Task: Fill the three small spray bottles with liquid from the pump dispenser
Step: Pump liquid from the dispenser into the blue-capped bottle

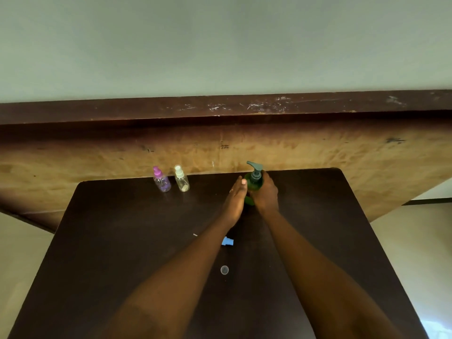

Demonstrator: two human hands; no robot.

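Note:
A green pump dispenser point(254, 182) with a grey-blue pump head stands near the far edge of the dark table point(122, 241). My right hand point(265, 194) grips its body from the right. My left hand point(236, 199) lies against its left side with straight fingers, thumb tip by the bottle's shoulder. A small spray bottle with a purple top point(161, 180) and one with a pale green top point(181, 179) stand upright to the left. A blue spray cap point(227, 241) lies on the table between my forearms. The third bottle's body is not visible.
A small clear round cap point(224, 270) lies on the table nearer to me. A tiny white bit point(195, 234) lies left of my left forearm. Beyond the table rises a worn wooden panel point(318, 148) with a dark top rail, and a pale wall above.

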